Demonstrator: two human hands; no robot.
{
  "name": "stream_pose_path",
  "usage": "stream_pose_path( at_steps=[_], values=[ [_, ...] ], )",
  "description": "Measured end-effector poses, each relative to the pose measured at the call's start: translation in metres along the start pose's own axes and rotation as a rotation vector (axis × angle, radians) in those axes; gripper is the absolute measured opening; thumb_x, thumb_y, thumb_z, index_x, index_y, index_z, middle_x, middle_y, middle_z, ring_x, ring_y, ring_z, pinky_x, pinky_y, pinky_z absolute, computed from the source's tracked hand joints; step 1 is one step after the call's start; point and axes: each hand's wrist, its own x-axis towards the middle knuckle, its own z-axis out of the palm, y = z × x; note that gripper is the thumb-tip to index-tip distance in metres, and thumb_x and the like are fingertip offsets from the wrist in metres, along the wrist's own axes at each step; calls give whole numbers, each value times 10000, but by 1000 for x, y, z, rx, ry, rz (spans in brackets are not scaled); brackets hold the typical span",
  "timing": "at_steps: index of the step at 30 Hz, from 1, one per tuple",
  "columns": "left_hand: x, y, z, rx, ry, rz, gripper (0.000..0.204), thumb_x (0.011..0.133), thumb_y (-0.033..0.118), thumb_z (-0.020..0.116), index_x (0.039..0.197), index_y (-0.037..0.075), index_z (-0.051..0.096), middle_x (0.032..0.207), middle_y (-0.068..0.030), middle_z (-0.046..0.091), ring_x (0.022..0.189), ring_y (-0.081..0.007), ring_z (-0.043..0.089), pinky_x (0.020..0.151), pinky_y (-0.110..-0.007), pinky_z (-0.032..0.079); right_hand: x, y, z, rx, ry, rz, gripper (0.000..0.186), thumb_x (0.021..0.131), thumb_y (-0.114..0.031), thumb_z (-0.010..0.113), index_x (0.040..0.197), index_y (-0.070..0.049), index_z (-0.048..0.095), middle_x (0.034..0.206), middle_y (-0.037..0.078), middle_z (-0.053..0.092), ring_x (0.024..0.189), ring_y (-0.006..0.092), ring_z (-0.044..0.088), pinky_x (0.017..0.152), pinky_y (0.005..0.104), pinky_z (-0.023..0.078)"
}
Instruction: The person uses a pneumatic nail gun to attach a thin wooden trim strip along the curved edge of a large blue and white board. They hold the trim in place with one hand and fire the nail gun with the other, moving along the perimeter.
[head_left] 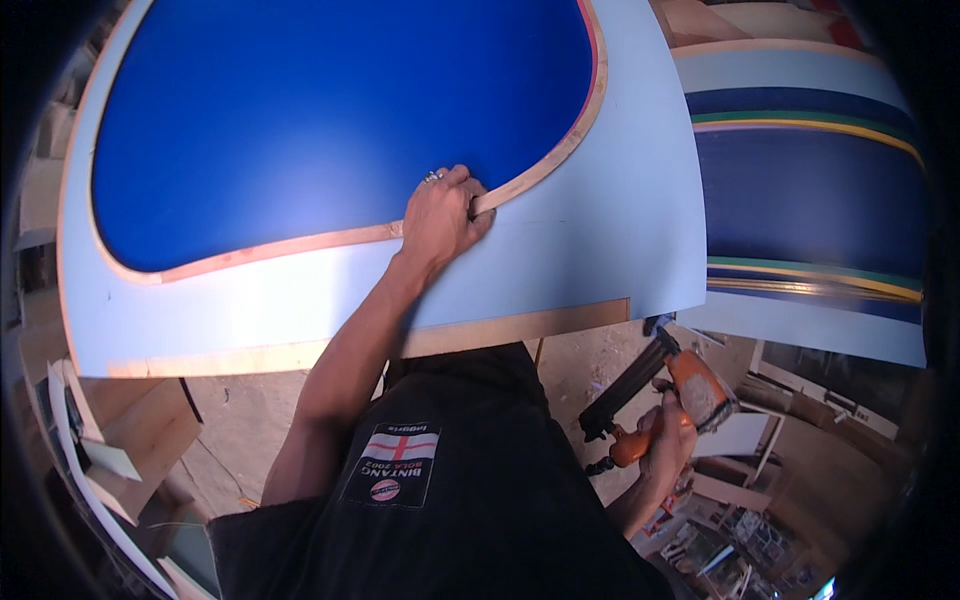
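Left grip [440,220] clasped round wooden strip [520,186] edging blue inset [330,120]; section under fingers hidden, far run cut off by top edge. Right grip [670,440] wrapped round orange nail gun [692,377], near corner of pale-blue panel [610,220]; fingers partly masked. Whether nose touches panel: cannot tell. Clutter [750,540] lower right, hard to make out.

Left fingers [461,176] curl, left arm [352,362] outstretched; right fingers [673,410] clench.
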Motion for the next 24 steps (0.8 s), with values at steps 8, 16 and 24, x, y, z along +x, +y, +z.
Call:
stream_pose_path(
  at_steps=[8, 16, 24],
  values=[
    [22, 17, 6, 260, 116, 5, 237, 836, 246, 845, 998, 78, 802, 1006, -112, 702, 992, -342, 673, 887, -480, 539, 11, 22, -49, 219, 114, -50, 247, 1057, -198, 646, 1207, -26, 740, 704, -11, 577, 607, 92, 537, 554, 246, 394],
    [-35, -12, -29, 196, 263, -50, 978, 684, 460, 977, 1464, 11, 593, 1313, -209, 660, 1231, -420, 642, 1061, -521, 519, 51, 105, -87, 98, 45, -29, 259, 1078, -234, 627, 1161, -8, 720, 633, -9, 548, 564, 96, 535, 522, 254, 424],
    [-123, -103, -145, 408, 380, -88, 803, 726, 437, 963, 1350, 11, 695, 1313, -191, 693, 1205, -404, 665, 1046, -522, 534, 42, 79, -87, 138, -165, -145, 270, 1083, -244, 623, 1189, -9, 703, 668, 3, 568, 569, 95, 531, 544, 255, 431]
  ],
)
